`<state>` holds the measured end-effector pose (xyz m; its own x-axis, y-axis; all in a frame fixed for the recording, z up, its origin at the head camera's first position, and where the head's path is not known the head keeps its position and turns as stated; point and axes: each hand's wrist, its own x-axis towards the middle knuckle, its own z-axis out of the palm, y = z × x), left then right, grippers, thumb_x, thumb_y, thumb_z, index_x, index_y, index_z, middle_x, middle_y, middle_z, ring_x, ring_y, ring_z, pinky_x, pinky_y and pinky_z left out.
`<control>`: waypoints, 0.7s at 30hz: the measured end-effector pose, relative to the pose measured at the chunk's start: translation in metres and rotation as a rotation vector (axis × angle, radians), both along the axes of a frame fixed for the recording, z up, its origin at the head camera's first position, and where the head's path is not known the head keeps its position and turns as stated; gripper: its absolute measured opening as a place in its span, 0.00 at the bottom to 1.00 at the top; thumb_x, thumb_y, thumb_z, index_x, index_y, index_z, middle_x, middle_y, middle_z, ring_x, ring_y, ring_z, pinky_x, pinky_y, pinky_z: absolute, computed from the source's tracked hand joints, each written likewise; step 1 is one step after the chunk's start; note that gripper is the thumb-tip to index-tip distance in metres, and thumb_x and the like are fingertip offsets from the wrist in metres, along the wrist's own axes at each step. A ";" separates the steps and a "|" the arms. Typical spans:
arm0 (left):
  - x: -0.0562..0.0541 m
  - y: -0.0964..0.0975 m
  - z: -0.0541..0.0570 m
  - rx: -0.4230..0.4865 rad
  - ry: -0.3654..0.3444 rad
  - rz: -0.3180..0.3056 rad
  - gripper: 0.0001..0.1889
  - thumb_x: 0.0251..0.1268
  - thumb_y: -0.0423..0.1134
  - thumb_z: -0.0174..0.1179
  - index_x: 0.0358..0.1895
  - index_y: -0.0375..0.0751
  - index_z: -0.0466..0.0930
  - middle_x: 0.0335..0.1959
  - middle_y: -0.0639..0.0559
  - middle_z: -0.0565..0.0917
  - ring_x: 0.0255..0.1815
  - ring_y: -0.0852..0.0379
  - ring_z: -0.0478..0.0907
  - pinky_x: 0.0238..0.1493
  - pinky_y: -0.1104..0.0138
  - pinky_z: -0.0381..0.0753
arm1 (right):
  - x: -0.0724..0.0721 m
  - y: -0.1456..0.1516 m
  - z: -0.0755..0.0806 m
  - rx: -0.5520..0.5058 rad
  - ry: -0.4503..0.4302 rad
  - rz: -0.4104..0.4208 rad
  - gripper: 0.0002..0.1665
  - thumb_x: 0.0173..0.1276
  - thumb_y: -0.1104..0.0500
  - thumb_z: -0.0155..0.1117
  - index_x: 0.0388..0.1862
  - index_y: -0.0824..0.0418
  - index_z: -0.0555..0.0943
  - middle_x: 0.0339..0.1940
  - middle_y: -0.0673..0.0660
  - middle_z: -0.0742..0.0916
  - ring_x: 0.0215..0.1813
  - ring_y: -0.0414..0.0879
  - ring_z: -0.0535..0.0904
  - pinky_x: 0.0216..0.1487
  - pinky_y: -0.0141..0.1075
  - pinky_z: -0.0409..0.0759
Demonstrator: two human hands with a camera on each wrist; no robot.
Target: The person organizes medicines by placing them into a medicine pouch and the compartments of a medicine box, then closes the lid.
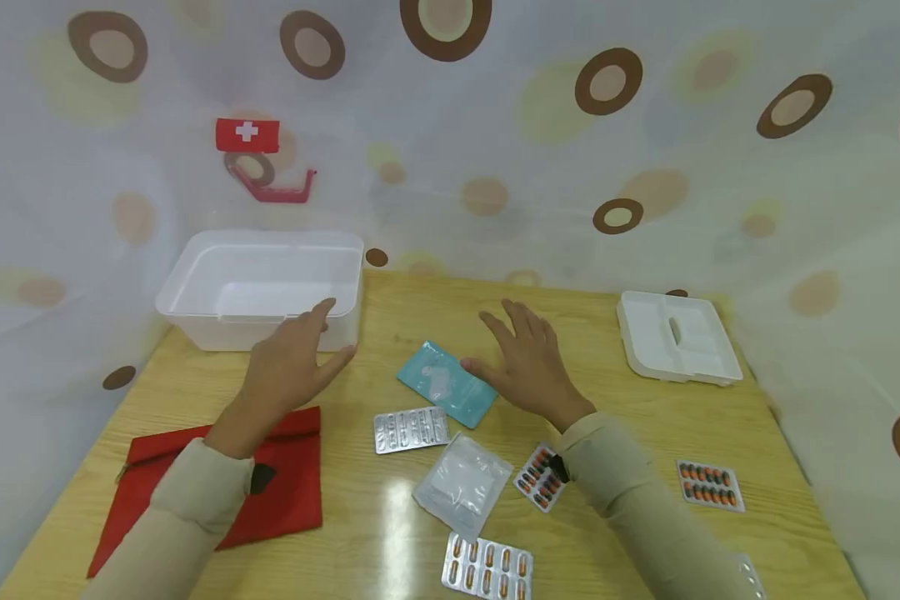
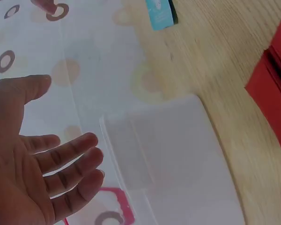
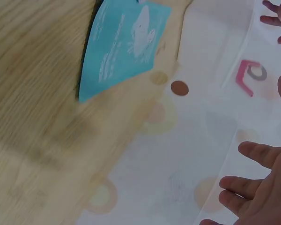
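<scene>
My left hand (image 1: 288, 367) is raised with fingers spread near the front of a white plastic box (image 1: 270, 331), holding nothing. In the left wrist view its palm and loosely bent fingers show beside the box wall (image 2: 178, 159). My right hand (image 1: 528, 367), also empty, hovers with parted fingers over the table; its thumb overlaps the teal packet (image 1: 438, 379) in the head view. Just in front lie a silver blister pack (image 1: 411, 430) and a clear packet with a white pad (image 1: 465, 483). Under my left forearm is a red zip pouch (image 1: 285, 492).
Capsule blister packs lie near me (image 1: 487, 568), by my right sleeve (image 1: 540, 479) and at the right (image 1: 711, 485). A white divided tray (image 1: 678, 337) stands at the back right. Above the box show a red white-cross label (image 1: 247, 135) and a red handle (image 1: 281, 195) against the patterned curtain (image 1: 450, 125).
</scene>
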<state>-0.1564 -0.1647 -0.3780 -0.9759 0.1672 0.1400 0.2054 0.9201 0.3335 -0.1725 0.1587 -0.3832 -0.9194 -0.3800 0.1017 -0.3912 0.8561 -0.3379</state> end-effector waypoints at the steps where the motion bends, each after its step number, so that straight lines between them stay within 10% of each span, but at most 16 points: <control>1: 0.003 -0.006 -0.002 -0.001 -0.012 0.014 0.38 0.69 0.59 0.56 0.75 0.41 0.61 0.55 0.40 0.85 0.51 0.39 0.82 0.28 0.51 0.83 | 0.002 -0.007 -0.001 -0.003 -0.006 0.014 0.45 0.69 0.35 0.60 0.78 0.56 0.63 0.80 0.67 0.60 0.81 0.66 0.53 0.75 0.68 0.52; 12: 0.041 -0.087 -0.038 -0.074 -0.178 0.191 0.29 0.65 0.51 0.62 0.61 0.33 0.75 0.56 0.31 0.81 0.52 0.29 0.76 0.32 0.44 0.80 | 0.026 -0.096 -0.027 -0.031 -0.127 0.170 0.39 0.70 0.34 0.58 0.72 0.54 0.70 0.67 0.58 0.78 0.69 0.57 0.71 0.64 0.57 0.72; 21: 0.067 -0.140 -0.061 0.032 -0.427 0.589 0.52 0.56 0.64 0.64 0.63 0.19 0.54 0.57 0.17 0.65 0.56 0.15 0.66 0.44 0.33 0.73 | 0.039 -0.157 -0.051 -0.113 -0.278 0.185 0.34 0.68 0.43 0.64 0.69 0.53 0.72 0.57 0.54 0.85 0.56 0.46 0.83 0.49 0.37 0.82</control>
<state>-0.0889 -0.3044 -0.4386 -0.8733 -0.4005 -0.2773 -0.4750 0.8263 0.3026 -0.1334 0.0020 -0.4346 -0.8343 -0.5437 -0.0919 -0.4164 0.7304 -0.5414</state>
